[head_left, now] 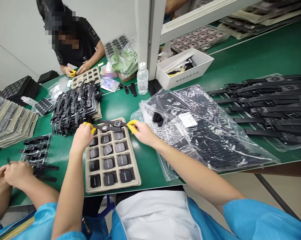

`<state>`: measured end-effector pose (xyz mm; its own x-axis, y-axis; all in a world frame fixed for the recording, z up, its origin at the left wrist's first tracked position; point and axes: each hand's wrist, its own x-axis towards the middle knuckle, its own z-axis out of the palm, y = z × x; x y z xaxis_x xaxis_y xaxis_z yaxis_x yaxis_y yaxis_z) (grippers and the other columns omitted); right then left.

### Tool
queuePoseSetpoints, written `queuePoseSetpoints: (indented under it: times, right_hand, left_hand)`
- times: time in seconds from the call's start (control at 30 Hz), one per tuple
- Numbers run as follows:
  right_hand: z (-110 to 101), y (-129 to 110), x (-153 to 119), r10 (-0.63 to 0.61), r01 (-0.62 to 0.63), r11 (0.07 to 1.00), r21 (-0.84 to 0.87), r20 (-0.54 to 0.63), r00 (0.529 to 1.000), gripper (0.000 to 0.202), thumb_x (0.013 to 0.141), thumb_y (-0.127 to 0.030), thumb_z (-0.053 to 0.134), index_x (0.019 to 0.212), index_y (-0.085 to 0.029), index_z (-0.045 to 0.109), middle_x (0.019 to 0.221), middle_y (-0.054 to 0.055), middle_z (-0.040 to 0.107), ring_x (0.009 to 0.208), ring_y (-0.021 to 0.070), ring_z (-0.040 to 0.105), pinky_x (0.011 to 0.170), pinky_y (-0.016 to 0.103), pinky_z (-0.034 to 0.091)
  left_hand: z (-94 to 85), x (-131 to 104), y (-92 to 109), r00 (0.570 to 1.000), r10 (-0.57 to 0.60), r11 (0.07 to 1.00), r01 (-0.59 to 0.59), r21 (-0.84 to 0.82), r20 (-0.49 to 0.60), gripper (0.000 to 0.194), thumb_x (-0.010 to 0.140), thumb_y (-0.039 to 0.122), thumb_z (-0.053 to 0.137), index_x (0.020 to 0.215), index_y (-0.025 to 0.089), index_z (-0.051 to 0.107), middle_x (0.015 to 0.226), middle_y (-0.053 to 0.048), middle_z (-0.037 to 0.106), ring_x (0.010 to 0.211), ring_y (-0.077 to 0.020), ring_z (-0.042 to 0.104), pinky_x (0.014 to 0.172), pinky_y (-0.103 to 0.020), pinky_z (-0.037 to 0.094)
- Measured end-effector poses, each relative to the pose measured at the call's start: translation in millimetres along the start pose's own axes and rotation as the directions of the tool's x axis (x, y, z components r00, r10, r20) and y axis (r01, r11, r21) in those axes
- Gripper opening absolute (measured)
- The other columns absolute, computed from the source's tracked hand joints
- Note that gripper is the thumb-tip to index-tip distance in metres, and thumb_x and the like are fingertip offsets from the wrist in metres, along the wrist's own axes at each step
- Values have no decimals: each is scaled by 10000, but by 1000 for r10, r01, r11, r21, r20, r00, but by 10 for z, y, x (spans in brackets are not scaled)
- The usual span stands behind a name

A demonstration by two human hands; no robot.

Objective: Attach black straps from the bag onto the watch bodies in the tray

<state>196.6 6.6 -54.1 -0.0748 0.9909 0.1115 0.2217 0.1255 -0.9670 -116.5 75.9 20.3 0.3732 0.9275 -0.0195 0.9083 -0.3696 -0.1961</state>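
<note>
Two dark watches with black straps (110,128) lie across the far end of a beige tray (138,173) whose compartments hold several dark square pieces. My left hand (84,135), with yellow finger covers, is closed at the left strap ends; the exact grip is too small to make out. At the right strap ends is my right hand (140,131), also in yellow finger covers, its fingers pinched at the strap tip. Beyond the tray, black straps with watches are piled on stacked trays (74,106).
A large plastic bag of black straps (203,133) lies right of the tray. Behind it stand a bottle (142,80) and a white box (183,73). One person's hands (15,173) work at left; another person (75,43) sits opposite. Tray stacks (12,123) stand far left.
</note>
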Motion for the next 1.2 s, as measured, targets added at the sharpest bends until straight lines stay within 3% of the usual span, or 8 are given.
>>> queuePoseSetpoints:
  times: [0.17, 0.43, 0.57, 0.7, 0.77, 0.87, 1.03, 1.2]
  right_hand:
    - [-46, 66, 106, -16, -20, 992, -126, -273, 962, 413, 918, -244, 571, 1322, -163, 576, 1302, 174, 642, 1278, 301, 579, 1119, 488, 437]
    - [-436, -217, -417, 132, -73, 826, -559, 67, 989, 511, 1046, -336, 455, 1507, -115, 459, 1710, 245, 290, 1647, 411, 96, 1299, 653, 150]
    - [-876, -356, -658, 237, -59, 546, -836, 86, 968, 439, 1026, -188, 414, 1430, -47, 517, 1654, 322, 346, 1615, 509, 132, 1239, 758, 166]
    - [-1346, -519, -729, 361, 105, 335, -936, 230, 904, 339, 956, -106, 507, 1271, -86, 632, 1361, 271, 635, 1383, 452, 531, 1104, 596, 446]
    - [-1473, -605, -739, 470, 184, 337, -923, 334, 817, 321, 902, -85, 575, 1210, -108, 660, 1190, 209, 709, 1106, 350, 686, 907, 434, 535]
    - [-1475, -663, -739, 579, 228, 296, -928, 364, 730, 312, 834, -58, 632, 1130, -139, 690, 1042, 146, 735, 888, 278, 708, 721, 340, 474]
    - [-1402, -539, -640, 552, 257, 202, -945, 327, 767, 261, 815, -49, 647, 1054, -140, 699, 1095, 162, 717, 962, 281, 692, 680, 315, 396]
    - [-1647, -426, -473, 452, 100, 437, -894, 314, 835, 76, 909, -182, 619, 979, -163, 598, 907, 112, 680, 727, 213, 602, 594, 317, 348]
  left_hand:
    - [-32, -108, 46, 988, -20, 984, -8, 179, 155, 357, 956, 240, 437, 1168, 133, 704, 1211, -218, 674, 1156, -387, 606, 863, -478, 564]
    - [-37, -36, 29, 981, -41, 982, 4, 188, 192, 423, 971, 252, 396, 1234, 101, 690, 1253, -234, 664, 1196, -404, 587, 862, -487, 549]
    - [32, -44, -11, 989, -28, 988, 5, 153, 146, 363, 980, 264, 419, 1171, 129, 697, 1219, -213, 672, 1161, -395, 586, 852, -465, 548]
    - [78, -27, -22, 993, -42, 998, 38, 45, 110, 257, 941, 252, 506, 1063, 119, 690, 1161, -187, 669, 1141, -390, 577, 892, -473, 552]
    - [93, -15, -24, 995, -48, 999, 49, -10, 93, 207, 919, 242, 540, 1012, 122, 680, 1125, -186, 667, 1126, -393, 580, 920, -488, 544]
    - [112, -10, -27, 995, -72, 995, 77, -69, 66, 118, 895, 233, 568, 926, 157, 652, 1034, -156, 667, 1103, -376, 579, 949, -479, 528]
    - [83, -71, -36, 996, -69, 994, 74, -82, 61, 91, 876, 228, 551, 880, 186, 631, 980, -137, 684, 1100, -362, 571, 897, -437, 530]
    - [-139, -202, -110, 980, -191, 951, 198, -239, 52, 81, 869, 282, 557, 889, 222, 606, 834, -61, 655, 906, -323, 656, 786, -387, 531]
